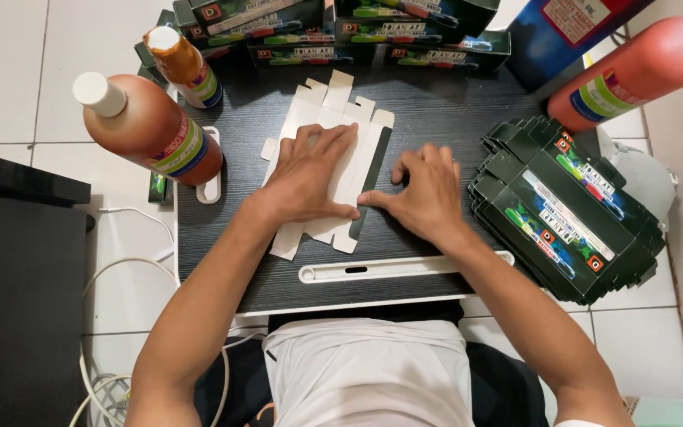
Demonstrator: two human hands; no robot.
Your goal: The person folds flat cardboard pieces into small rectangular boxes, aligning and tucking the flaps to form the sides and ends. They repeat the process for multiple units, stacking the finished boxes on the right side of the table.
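L grip [310, 174] flat on carton blank [333, 158]; R grip [424, 190] knuckled at edge.

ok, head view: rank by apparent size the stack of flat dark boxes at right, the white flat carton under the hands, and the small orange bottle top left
1. stack of flat dark boxes
2. white flat carton, partly covered by the left hand and right hand
3. small orange bottle

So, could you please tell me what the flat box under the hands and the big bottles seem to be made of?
The flat box blank looks like thin matte cardboard: its white inner side shows die-cut tabs and crease lines, and it lies flat under the left hand and right hand. The bottles look like translucent plastic, probably filled with reddish-orange liquid, with white caps and glossy printed labels.
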